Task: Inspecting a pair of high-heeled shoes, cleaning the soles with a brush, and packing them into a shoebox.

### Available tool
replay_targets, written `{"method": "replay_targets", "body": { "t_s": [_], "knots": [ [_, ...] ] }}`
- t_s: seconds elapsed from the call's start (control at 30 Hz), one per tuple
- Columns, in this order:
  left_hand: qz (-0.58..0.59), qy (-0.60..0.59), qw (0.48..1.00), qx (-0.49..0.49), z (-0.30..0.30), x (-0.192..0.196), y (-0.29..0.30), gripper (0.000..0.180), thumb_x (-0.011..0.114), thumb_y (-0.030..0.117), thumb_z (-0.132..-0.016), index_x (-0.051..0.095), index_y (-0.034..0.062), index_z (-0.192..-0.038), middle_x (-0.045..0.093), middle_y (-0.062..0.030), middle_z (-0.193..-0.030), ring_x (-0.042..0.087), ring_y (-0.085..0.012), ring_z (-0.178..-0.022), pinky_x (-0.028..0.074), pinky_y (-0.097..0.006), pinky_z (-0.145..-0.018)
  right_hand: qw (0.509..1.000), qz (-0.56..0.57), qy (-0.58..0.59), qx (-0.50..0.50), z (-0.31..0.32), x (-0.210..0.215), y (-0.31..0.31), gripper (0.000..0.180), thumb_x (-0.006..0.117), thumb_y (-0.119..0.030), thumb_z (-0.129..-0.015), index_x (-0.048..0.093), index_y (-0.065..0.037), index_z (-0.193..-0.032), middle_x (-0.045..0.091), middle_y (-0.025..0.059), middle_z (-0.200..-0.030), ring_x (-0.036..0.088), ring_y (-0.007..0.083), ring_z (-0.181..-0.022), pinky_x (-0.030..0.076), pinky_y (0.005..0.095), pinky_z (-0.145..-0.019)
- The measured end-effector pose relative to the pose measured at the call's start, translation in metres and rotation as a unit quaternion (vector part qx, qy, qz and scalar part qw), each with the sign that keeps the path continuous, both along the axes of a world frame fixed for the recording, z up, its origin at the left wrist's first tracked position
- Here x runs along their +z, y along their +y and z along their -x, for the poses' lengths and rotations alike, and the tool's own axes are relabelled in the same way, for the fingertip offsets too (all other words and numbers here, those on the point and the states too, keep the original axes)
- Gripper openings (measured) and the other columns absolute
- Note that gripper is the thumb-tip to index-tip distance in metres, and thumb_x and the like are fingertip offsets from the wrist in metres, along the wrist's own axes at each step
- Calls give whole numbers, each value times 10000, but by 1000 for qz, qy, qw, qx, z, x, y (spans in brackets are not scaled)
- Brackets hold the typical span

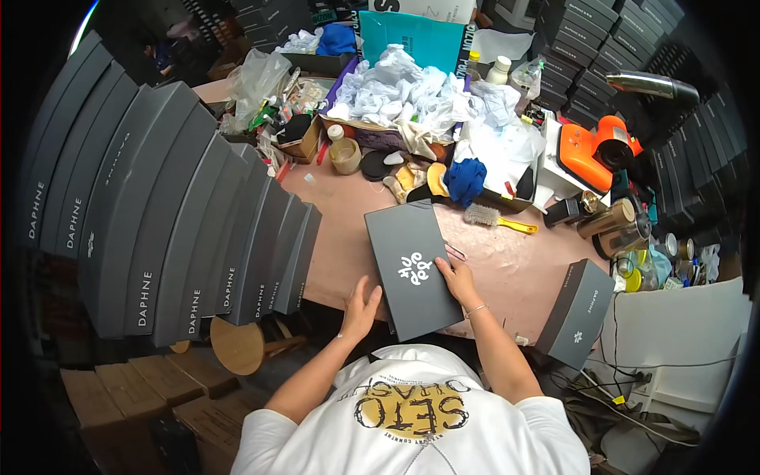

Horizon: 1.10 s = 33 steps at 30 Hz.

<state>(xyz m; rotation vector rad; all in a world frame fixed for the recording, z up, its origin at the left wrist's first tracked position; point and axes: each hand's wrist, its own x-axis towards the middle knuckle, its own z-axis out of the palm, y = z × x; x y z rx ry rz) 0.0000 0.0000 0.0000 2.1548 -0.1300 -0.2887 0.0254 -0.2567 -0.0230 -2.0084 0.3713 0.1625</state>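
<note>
A dark grey shoe box (pixel 396 237) with a white flower-like emblem lies at the table's near edge, right in front of me, its lid facing up. On its right side my right hand (pixel 457 283) grips the edge, thumb on the lid and the other fingers mostly hidden. My left hand (pixel 362 309) is open beside the box's lower left edge, thumb and fingers apart; I cannot tell whether it touches the box. Just beyond my right hand, a small pinkish item (pixel 454 251) shows at the box's right edge, too small to name.
Stacked grey shoe boxes (pixel 182 214) rise on the left; another box (pixel 576 313) sits at the right edge. Behind are crumpled white paper (pixel 404 87), a yellow-handled brush (pixel 507 219), a blue cloth (pixel 465 180), a bottle (pixel 343 150) and an orange device (pixel 586 154). A wooden stool (pixel 237 346) stands lower left.
</note>
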Motion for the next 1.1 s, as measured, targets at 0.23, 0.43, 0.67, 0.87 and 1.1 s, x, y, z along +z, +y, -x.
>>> {"method": "replay_targets", "body": {
  "t_s": [0.23,0.43,0.67,0.87,1.1],
  "knots": [
    [85,111,986,92,-7,-35,-25,423,538,361,-935,594,-50,-1019,656,-110,-849,598,-152,-783,463,-295,-718,999,-6,35,-24,8,2,1,525,568,-486,-865,666,26,-921,614,175,-675,579,259,-614,437,372,-583],
    [27,150,985,77,-15,-58,-15,540,489,471,-932,633,-45,-867,596,-67,-708,517,-133,-680,422,-291,-647,995,-63,45,-63,2,-31,5,471,580,-419,-893,664,37,-975,649,85,-754,577,139,-672,461,285,-625],
    [295,381,869,112,-13,-42,-1,679,523,518,-906,449,-31,-1300,526,-137,-1245,495,-197,-1153,398,-298,-959,957,-286,56,8,45,-1,18,702,641,-269,-863,292,-82,-1442,478,122,-1298,515,211,-1105,452,303,-905],
    [462,146,872,65,-12,24,13,616,478,421,-957,367,-27,-1364,493,-138,-1284,513,-205,-1136,422,-334,-957,888,-458,-4,-37,22,70,14,719,606,-226,-816,276,-83,-1439,457,131,-1319,458,246,-1193,399,341,-986],
    [390,74,907,137,5,43,37,484,588,209,-924,437,-13,-1327,562,-143,-1201,566,-170,-1073,464,-277,-894,906,-423,15,-8,-162,161,-5,623,573,-381,-842,407,-76,-1360,517,109,-1252,504,200,-1134,418,320,-953]
  ]
}}
